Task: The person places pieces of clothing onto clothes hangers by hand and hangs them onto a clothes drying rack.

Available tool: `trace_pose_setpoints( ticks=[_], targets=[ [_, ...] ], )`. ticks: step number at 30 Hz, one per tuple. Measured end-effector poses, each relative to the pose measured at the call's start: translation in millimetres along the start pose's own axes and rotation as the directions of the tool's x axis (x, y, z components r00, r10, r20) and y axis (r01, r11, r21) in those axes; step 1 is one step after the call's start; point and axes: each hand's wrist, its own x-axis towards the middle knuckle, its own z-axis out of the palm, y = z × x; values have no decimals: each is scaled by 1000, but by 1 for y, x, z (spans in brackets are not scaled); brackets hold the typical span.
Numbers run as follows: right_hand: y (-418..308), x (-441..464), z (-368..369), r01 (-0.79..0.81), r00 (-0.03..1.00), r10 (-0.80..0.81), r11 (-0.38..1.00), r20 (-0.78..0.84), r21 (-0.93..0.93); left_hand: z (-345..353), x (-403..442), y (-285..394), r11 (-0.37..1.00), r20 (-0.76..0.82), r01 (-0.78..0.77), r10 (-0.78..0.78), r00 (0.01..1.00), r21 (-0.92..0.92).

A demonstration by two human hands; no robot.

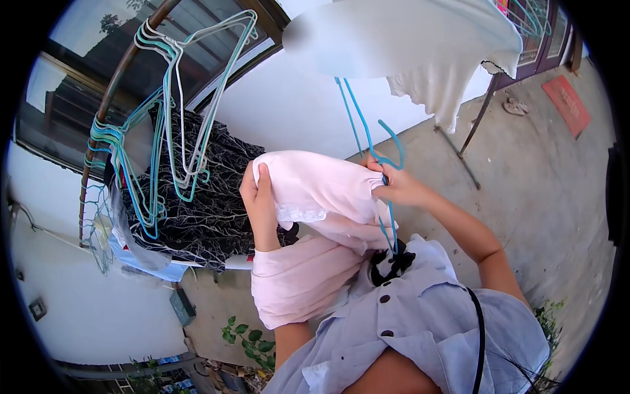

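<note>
A pale pink garment with a strip of white lace spreads between my hands, and its lower folds drape over my left forearm. My left hand is closed on the garment's left edge, thumb on top and the other fingers behind the cloth. At the other end, my right hand pinches a blue clothes hanger close to its hook, right against the garment's edge. One end of the hanger points up and away, while the other comes down toward my chest. Cloth and fingers hide part of its frame.
Several white and teal hangers hang from a rusty rail at left. Behind them is a black patterned garment. White cloth hangs ahead. A metal stand leg and a red mat are at right; a leafy plant is below.
</note>
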Motion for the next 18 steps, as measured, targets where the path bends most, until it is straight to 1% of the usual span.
trace_pose_setpoints(
  ticks=[1, 3, 4, 5, 6, 7, 8, 9, 10, 11, 12, 13, 15, 16, 17, 18],
  targets=[
    [-4, -2, 3, -2, 1000, 2, 1000, 5, 0, 0, 1, -5, 967, 26, -105, 102, 994, 233],
    [-12, 0, 11, -16, 987, 11, 999, -162, -28, 13, -6, -8, 839, 4, -146, 168, 986, 525],
    [-18, 4, 13, -17, 988, 12, 999, -156, -28, 23, -12, -10, 812, 11, -216, 251, 968, 542],
    [-26, 9, 15, 54, 974, -73, 994, -213, -95, 32, -20, -7, 652, 91, -357, 404, 910, 669],
    [-33, 14, 16, 121, 951, -163, 979, -264, -167, 42, -31, 2, 690, 143, -397, 397, 907, 606],
    [-41, 17, 18, 121, 951, -163, 978, -261, -170, 51, -44, 12, 724, 216, -413, 355, 910, 552],
    [-48, 21, 20, 96, 962, -131, 984, -241, -150, 59, -52, 21, 716, 324, -470, 345, 881, 517],
    [-53, 23, 21, 70, 971, -97, 989, -220, -128, 63, -55, 20, 719, 318, -466, 344, 883, 516],
    [-56, 24, 20, 67, 972, -94, 989, -214, -130, 67, -57, 18, 825, 339, -382, 249, 907, 416],
    [-57, 28, 18, 61, 976, -105, 973, -193, -223, 68, -57, 16, 908, 372, -281, 156, 915, 311],
    [-59, 31, 16, 58, 978, -118, 947, -174, -315, 69, -52, 8, 854, 263, -375, 293, 919, 360],
    [-63, 31, 12, 59, 977, -120, 947, -176, -317, 67, -52, 5, 854, 264, -378, 296, 918, 357],
    [-68, 28, 0, -127, 992, 119, 957, -47, -262, 62, -52, 5, 879, 213, -300, 234, 949, 371],
    [-61, 27, -3, -131, 991, 122, 956, -50, -264, 64, -51, 3, 860, 154, -365, 331, 931, 357],
    [-47, 27, -6, 19, 996, -53, 906, -67, -423, 63, -53, 2, 861, 156, -365, 330, 931, 354],
    [-39, 27, -9, 156, 972, -226, 807, -55, -569, 60, -54, 2, 957, 127, -188, 163, 978, 221]
  ],
)
